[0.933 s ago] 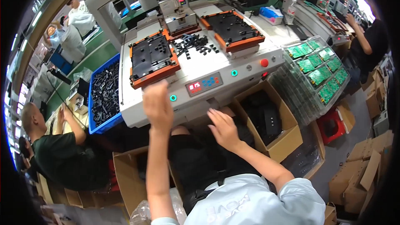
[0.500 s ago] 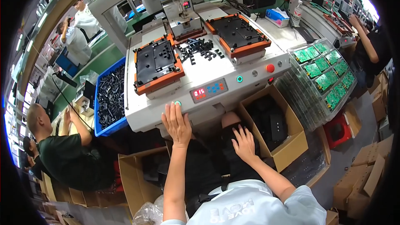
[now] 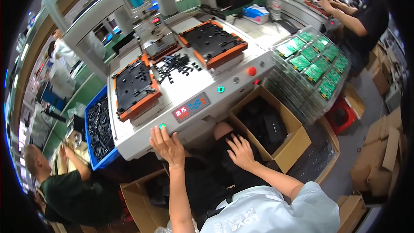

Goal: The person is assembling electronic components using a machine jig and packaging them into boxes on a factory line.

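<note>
An open cardboard box (image 3: 276,129) stands against the front right of the white machine console (image 3: 194,103), holding black moulded parts. A second open cardboard box (image 3: 140,196) sits low at front left; its contents are too dark to tell. A blue bin (image 3: 100,129) on the console's left side is filled with small black parts. On the console top are two orange-framed black fixture trays, left (image 3: 134,87) and right (image 3: 212,42), with loose black parts (image 3: 177,65) scattered between them. A small display panel (image 3: 191,107) with red digits and blue keys sits on the sloped front, with a red round button (image 3: 252,70) to its right. Stacked clear trays of green circuit boards (image 3: 317,60) stand to the right.

The left hand (image 3: 167,144) is spread open, holding nothing, fingertips at the green button (image 3: 162,126) on the console's lower left edge. The right hand (image 3: 240,151) is open, fingers splayed, resting palm-down on the dark lap just beside the right box, empty.
</note>
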The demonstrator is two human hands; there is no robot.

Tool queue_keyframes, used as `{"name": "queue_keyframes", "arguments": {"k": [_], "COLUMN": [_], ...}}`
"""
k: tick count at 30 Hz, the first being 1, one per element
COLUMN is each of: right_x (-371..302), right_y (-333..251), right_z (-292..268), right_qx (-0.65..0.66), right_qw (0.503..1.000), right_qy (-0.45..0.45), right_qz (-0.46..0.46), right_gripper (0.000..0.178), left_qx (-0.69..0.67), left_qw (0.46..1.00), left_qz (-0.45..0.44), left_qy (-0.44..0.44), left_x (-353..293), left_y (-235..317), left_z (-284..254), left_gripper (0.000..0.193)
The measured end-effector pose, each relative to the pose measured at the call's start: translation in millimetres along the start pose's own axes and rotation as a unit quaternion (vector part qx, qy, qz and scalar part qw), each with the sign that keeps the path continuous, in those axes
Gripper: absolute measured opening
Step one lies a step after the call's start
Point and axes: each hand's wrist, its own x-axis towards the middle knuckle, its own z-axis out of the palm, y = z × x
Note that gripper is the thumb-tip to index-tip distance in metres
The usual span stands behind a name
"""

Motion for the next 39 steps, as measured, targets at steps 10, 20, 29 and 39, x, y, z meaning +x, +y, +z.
{"name": "queue_keyframes", "arguments": {"k": [10,20,29,39], "right_x": [118,301,359,504], "right_y": [31,82,98,126], "right_z": [-114,-163,-195,-112], "right_qx": [0.147,0.083,-0.062,-0.017], "right_qw": [0.946,0.964,0.984,0.996], "right_qy": [0.288,0.234,-0.079,-0.02], "right_qz": [-0.009,0.099,0.15,0.085], "right_gripper": [0.012,0.038,0.043,0.054], "left_qx": [-0.105,0.036,-0.135,-0.127], "left_qw": [0.987,0.67,0.771,0.821], "left_qz": [-0.119,-0.606,-0.527,-0.461], "left_qy": [-0.009,-0.427,-0.331,-0.311], "left_x": [-40,-172,-238,-251], "left_y": [-24,-48,-55,-66], "left_z": [-46,-96,-65,-77], "left_gripper": [0.045,0.062,0.052,0.042]}}
